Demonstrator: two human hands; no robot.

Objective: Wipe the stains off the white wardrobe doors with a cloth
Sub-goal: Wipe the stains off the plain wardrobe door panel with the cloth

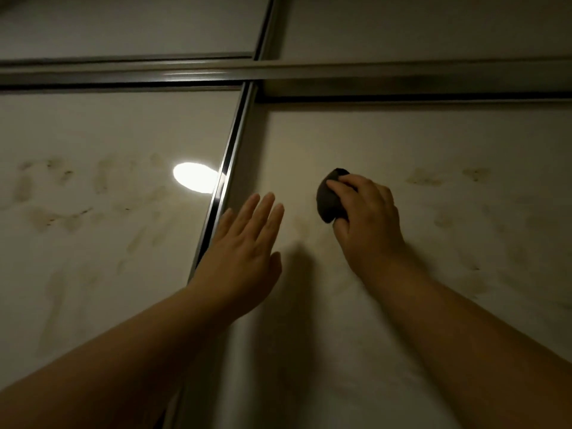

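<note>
Two white wardrobe doors fill the view. The right door (433, 305) carries faint brown stains (424, 180) at its upper right. The left door (93, 134) is smeared with several brownish stains (58, 218). My right hand (368, 221) presses a dark, bunched-up cloth (328, 198) against the right door. My left hand (244, 246) lies flat with fingers together on the right door's left edge, beside the frame, holding nothing.
A shiny metal vertical frame (229, 168) separates the two doors. A horizontal metal rail (371, 72) crosses above them, with more white panels higher up. A bright lamp reflection (195, 181) glares on the left door.
</note>
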